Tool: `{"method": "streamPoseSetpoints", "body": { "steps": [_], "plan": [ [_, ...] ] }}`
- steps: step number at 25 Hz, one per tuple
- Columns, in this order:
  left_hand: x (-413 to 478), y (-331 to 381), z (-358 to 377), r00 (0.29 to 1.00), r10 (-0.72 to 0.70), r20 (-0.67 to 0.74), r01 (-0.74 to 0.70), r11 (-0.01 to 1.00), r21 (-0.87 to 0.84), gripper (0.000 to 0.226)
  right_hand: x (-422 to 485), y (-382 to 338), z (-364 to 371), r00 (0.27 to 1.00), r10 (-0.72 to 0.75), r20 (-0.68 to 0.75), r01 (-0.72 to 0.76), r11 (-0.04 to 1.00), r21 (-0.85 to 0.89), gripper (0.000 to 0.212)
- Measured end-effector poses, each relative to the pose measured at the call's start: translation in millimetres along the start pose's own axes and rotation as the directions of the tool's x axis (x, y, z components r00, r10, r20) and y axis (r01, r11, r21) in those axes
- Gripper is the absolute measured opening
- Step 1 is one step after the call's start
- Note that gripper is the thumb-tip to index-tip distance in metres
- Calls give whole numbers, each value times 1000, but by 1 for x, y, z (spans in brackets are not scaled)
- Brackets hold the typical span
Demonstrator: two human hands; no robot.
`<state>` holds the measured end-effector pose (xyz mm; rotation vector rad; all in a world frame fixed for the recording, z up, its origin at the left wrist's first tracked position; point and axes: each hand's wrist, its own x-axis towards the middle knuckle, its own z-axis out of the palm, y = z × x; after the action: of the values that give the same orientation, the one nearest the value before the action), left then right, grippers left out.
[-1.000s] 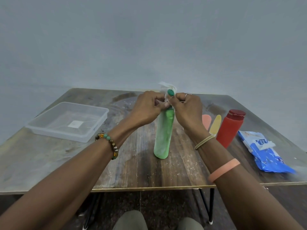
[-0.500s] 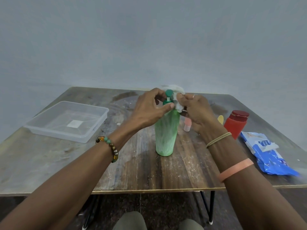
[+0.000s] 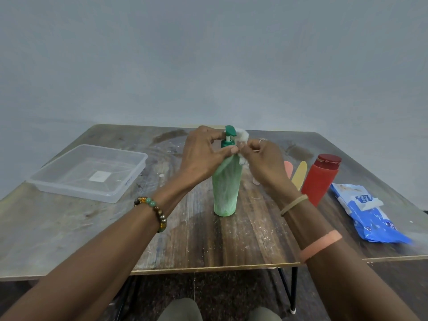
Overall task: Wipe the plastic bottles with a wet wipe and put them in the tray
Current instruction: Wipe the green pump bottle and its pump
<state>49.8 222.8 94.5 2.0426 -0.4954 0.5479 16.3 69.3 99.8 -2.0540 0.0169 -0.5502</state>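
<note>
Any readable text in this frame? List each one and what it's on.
"mee mee" (small, likely reading): blue logo patch on the wipes pack.
Other print at the pack's near end: too blurred to read.
White sticker on the floor of the tray: nothing legible.
No text visible on the green bottle or the red bottle.

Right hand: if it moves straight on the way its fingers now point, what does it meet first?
Most likely the green pump bottle at its shoulder, through the wet wipe that the right hand pinches; the left hand lies just beyond. Depth is unclear.
</note>
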Motion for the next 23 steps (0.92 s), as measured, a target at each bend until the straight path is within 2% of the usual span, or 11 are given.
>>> {"method": "streamPoseSetpoints", "body": {
  "steps": [2,5,8,10,13,16,19,21,23],
  "plan": [
    [1,-4,-3,1000,-20,3,20,999,-38,39,-3,1,6,993,-119,4,117,974,-195,35],
    [2,-4,-6,994,-54,94,66,988,-137,33,2,-3,7,982,-185,-38,178,973,-144,21],
    [5,-4,-10,988,-82,129,111,965,-237,29,8,-12,-2,980,-180,84,196,943,-269,17],
    [7,-7,-12,983,-95,155,135,953,-271,29,14,-16,-4,964,-228,136,262,897,-355,16],
    [8,-6,-11,959,-75,275,142,963,-230,29,7,-16,0,963,-235,129,262,926,-273,21],
    [7,-2,-10,956,-28,292,71,988,-138,30,7,-12,-2,967,-230,113,252,935,-251,22],
    [9,-2,-10,931,-67,359,159,959,-234,23,12,-13,-3,971,-223,92,240,927,-288,20],
    [7,-2,-5,961,-73,267,143,957,-252,25,8,-11,3,975,-222,28,217,905,-365,19],
    [4,0,4,992,-67,107,86,980,-180,23,2,-6,9,961,-275,-22,239,870,-431,18]
  ]
}}
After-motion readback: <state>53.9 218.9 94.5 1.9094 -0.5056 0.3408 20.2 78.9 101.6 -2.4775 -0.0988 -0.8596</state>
